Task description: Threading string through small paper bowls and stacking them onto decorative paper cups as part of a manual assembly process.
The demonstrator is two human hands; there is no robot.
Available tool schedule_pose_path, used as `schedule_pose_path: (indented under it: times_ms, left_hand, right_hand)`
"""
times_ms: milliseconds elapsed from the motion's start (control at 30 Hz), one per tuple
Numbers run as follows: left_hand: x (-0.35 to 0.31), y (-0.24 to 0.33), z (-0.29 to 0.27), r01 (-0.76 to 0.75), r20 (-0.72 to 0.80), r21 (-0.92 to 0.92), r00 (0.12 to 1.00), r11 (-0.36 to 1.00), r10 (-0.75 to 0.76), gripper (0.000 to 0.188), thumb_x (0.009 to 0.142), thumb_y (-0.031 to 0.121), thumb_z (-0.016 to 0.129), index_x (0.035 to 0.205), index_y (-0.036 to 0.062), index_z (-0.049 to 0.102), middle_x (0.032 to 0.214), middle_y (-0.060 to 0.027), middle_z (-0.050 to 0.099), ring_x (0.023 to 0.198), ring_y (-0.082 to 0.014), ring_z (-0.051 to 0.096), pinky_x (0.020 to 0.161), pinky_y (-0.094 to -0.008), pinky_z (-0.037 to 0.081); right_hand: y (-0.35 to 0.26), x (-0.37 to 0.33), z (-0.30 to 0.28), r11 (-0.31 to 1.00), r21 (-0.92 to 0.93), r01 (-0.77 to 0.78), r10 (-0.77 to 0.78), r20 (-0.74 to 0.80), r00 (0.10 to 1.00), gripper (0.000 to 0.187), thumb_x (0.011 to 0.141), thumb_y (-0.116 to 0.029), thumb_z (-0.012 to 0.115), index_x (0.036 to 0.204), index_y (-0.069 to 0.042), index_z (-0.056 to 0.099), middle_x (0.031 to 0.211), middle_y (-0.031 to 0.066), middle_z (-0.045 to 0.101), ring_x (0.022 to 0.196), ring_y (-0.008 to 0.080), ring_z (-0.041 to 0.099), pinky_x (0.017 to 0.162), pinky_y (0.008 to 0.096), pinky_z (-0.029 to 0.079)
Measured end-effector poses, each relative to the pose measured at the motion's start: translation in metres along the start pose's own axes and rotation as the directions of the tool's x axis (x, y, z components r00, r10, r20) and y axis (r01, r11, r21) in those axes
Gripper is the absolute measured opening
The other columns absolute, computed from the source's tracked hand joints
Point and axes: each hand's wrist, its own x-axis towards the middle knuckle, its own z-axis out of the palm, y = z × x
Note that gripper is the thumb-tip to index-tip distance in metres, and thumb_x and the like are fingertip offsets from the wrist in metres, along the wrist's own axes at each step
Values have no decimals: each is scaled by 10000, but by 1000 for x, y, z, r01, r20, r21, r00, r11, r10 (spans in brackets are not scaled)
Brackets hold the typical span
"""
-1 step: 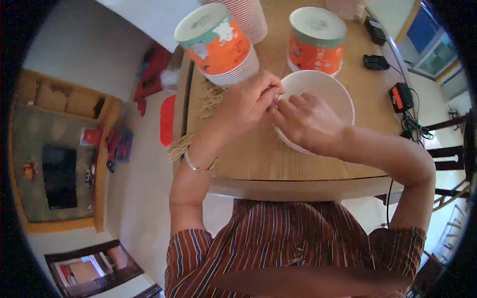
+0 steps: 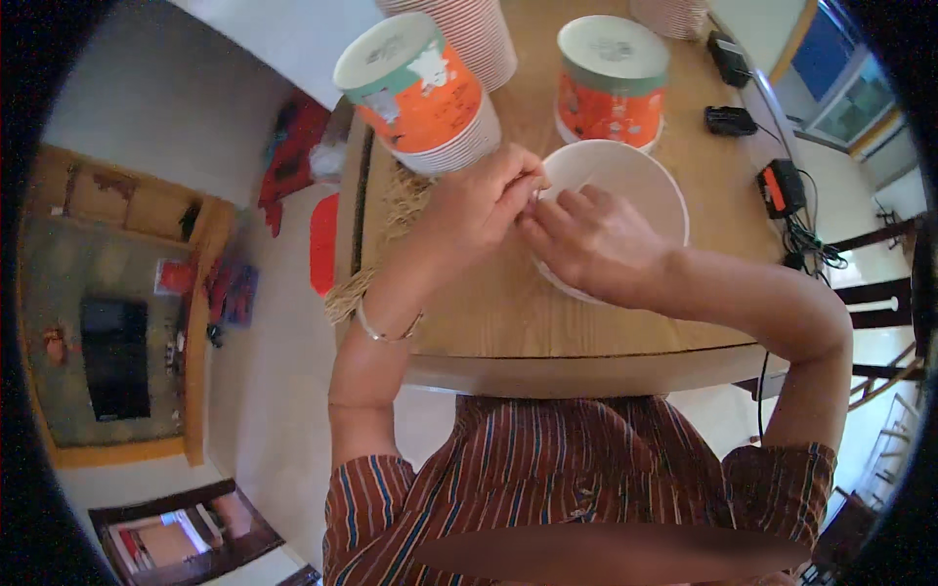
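Observation:
A white bowl (image 2: 635, 171) sits on the wooden table (image 2: 508, 313) in front of me. My left hand (image 2: 479, 205) and my right hand (image 2: 586, 239) meet over its near left rim. The fingertips of both hands pinch a small pale thing (image 2: 534, 197), which is too small to identify. My right hand covers part of the bowl. A thin bangle (image 2: 386, 332) circles my left wrist. Just beyond my left hand stands an orange and teal tub (image 2: 420, 93) with a pale lid. A second tub like it (image 2: 611, 83) stands behind the bowl.
A stack of ribbed paper cups (image 2: 469, 29) stands at the far edge. Two black devices (image 2: 730, 88) and an orange and black charger (image 2: 780, 186) with cables lie to the right. A straw mat fringe (image 2: 391, 220) hangs over the table's left edge. A red thing (image 2: 322, 244) lies on the floor, and dark chairs (image 2: 879, 293) stand to the right.

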Motion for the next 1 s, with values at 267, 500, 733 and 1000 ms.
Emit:
schedule_pose_path:
  times_ms: [267,500,733,1000]
  left_hand:
    - [-1,5,-2,-24,15,8,1000,1000,24,141,961,76,513,1055,31,609,902,-60,675,802,-124,643,716,-280,516]
    - [-13,-12,17,-74,-73,-224,996,972,59,227,928,-22,516,1145,29,557,1024,-95,653,921,-168,654,804,-288,517]
    - [-30,-22,29,-280,-247,-77,935,957,254,337,814,-31,632,1130,62,562,1197,-134,566,1083,-261,590,900,-376,490]
    - [-48,-15,46,-365,-306,253,848,896,432,380,692,-3,751,1025,146,645,1131,-94,554,1005,-289,569,847,-390,492]
  right_hand:
    - [-5,6,3,996,-68,-64,70,81,994,181,756,-168,605,866,-25,590,743,99,608,650,236,643,550,381,521]
    - [38,20,-4,551,651,-522,306,425,852,200,848,-201,587,812,-17,655,638,83,616,550,182,600,497,363,458]
    - [41,18,-4,-184,524,-832,157,851,501,216,905,-206,580,748,-63,619,584,-21,495,454,49,393,383,208,265]
    - [36,11,0,-382,541,-749,108,831,546,215,934,-211,550,785,-69,612,596,-19,506,441,43,396,368,189,267]
